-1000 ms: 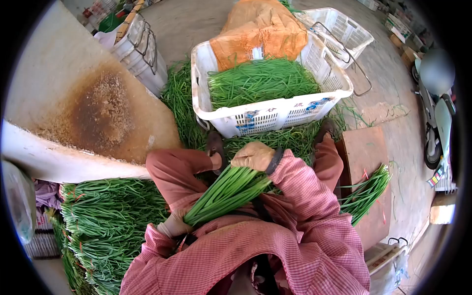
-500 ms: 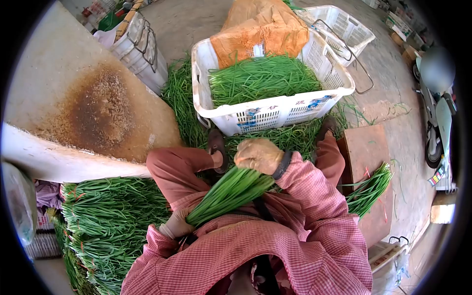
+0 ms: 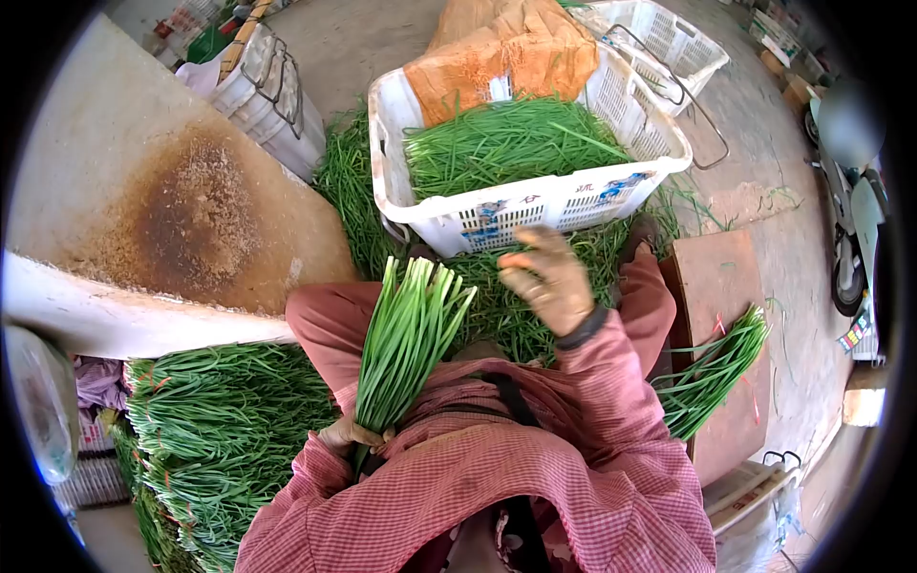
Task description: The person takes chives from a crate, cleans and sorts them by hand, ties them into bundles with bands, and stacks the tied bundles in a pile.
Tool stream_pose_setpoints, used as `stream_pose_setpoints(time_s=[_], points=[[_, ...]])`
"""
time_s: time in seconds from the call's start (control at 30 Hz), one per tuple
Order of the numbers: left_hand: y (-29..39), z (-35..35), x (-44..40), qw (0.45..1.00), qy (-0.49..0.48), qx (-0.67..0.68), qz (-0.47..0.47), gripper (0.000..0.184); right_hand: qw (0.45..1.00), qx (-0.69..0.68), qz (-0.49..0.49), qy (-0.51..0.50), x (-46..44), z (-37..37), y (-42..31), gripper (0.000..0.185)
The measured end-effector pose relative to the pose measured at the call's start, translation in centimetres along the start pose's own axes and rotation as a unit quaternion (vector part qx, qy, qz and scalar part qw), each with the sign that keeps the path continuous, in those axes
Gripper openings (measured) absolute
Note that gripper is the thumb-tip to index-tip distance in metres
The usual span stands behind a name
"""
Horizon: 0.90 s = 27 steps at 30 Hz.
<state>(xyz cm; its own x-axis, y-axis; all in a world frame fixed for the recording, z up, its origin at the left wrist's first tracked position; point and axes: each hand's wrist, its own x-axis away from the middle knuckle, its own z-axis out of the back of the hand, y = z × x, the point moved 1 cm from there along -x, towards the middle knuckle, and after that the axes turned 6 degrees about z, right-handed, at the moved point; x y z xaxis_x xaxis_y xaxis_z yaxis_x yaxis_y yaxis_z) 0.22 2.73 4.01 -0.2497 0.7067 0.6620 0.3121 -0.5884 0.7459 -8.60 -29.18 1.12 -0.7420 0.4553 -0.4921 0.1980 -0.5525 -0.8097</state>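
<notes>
A bunch of green stalks [image 3: 409, 334] stands up from my lap, its pale cut ends pointing toward the crate. My left hand [image 3: 351, 435] is wrapped round its lower, leafy part. To the right of the bunch, apart from it, my right hand [image 3: 552, 285] hangs over the floor with its fingers spread and nothing seen in it. In front of me a white crate [image 3: 535, 210] holds loose green stalks [image 3: 511, 143] and an orange sack [image 3: 506, 57]. Loose stalks also lie on the floor beneath the crate.
Tied bunches [image 3: 220, 439] are piled at my left, below a stained pale slab [image 3: 181, 210]. On the right, another bunch [image 3: 716, 372] lies on a brown board [image 3: 731, 286]. A second white crate [image 3: 659, 43] and a scooter [image 3: 850, 229] stand farther off.
My right hand has let go of the pale ends and moved right, its fingers opening. The bunch in my left hand has swung more upright, and its ends have fanned apart.
</notes>
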Motion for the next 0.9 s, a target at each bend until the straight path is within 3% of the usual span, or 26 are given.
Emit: stream_pose_setpoints(time_s=[0.03, 0.17, 0.3, 0.37, 0.43, 0.47, 0.5, 0.57, 0.6, 0.63, 0.67, 0.77, 0.8, 0.83, 0.9], points=[[0.0, 0.0, -0.1, 1.0, -0.004, 0.0, 0.001, 0.04, 0.986, 0.113, 0.099, -0.073, -0.4, -1.4, -1.3, 0.023], [-0.4, 0.2, 0.1, 1.0, -0.02, 0.017, 0.017, 0.041, 0.919, 0.201, -0.007, -0.339, -0.3, -4.9, -3.8, 0.026], [-1.3, 0.9, 0.7, 0.997, -0.041, 0.051, 0.037, 0.041, 0.927, 0.197, 0.023, -0.317, 0.4, -5.4, -2.6, 0.012], [-1.6, 1.3, 0.8, 0.996, -0.051, 0.062, 0.044, 0.042, 0.907, 0.261, 0.051, -0.326, 0.1, -4.6, -2.8, 0.009], [-1.8, 1.5, 0.7, 0.995, -0.058, 0.071, 0.047, 0.042, 0.86, 0.422, 0.104, -0.268, 0.1, -3.8, -1.7, 0.011], [-1.8, 1.5, 0.7, 0.994, -0.063, 0.074, 0.047, 0.042, 0.901, 0.352, 0.05, -0.248, 0.1, -3.1, -1.5, 0.014], [-1.8, 1.7, 0.5, 0.994, -0.067, 0.076, 0.047, 0.042, 0.901, 0.353, 0.049, -0.249, 0.2, -3.1, -0.9, 0.014], [-1.7, 1.7, 0.2, 0.993, -0.073, 0.079, 0.046, 0.043, 0.965, 0.163, 0.086, -0.186, 0.6, -3.3, 0.2, 0.02], [-1.6, 1.8, 0.1, 0.993, -0.074, 0.079, 0.046, 0.043, 0.963, 0.103, 0.068, -0.241, 0.6, -3.4, -0.4, 0.028], [-1.6, 1.8, 0.1, 0.993, -0.074, 0.079, 0.046, 0.043, 0.968, -0.043, -0.01, -0.249, 1.4, -5.5, 1.1, 0.032], [-1.5, 1.8, 0.1, 0.993, -0.074, 0.079, 0.046, 0.043, 0.95, -0.183, -0.092, -0.237, 2.2, -7.5, 2.5, 0.038], [-1.8, 2.2, 0.5, 0.993, -0.068, 0.08, 0.048, 0.043, 0.899, -0.38, -0.094, -0.195, 4.4, -10.4, 5.6, 0.05], [-1.9, 2.4, 0.8, 0.994, -0.064, 0.079, 0.049, 0.044, 0.872, -0.435, -0.198, -0.108, 3.5, -9.1, 4.0, 0.046], [-1.9, 2.7, 0.9, 0.994, -0.06, 0.079, 0.051, 0.044, 0.942, -0.279, -0.153, -0.107, 2.6, -7.2, 3.6, 0.042], [-1.9, 3.1, 1.5, 0.996, -0.038, 0.067, 0.052, 0.044, 0.994, 0.051, -0.073, -0.058, 1.9, -2.5, 5.8, 0.038]])
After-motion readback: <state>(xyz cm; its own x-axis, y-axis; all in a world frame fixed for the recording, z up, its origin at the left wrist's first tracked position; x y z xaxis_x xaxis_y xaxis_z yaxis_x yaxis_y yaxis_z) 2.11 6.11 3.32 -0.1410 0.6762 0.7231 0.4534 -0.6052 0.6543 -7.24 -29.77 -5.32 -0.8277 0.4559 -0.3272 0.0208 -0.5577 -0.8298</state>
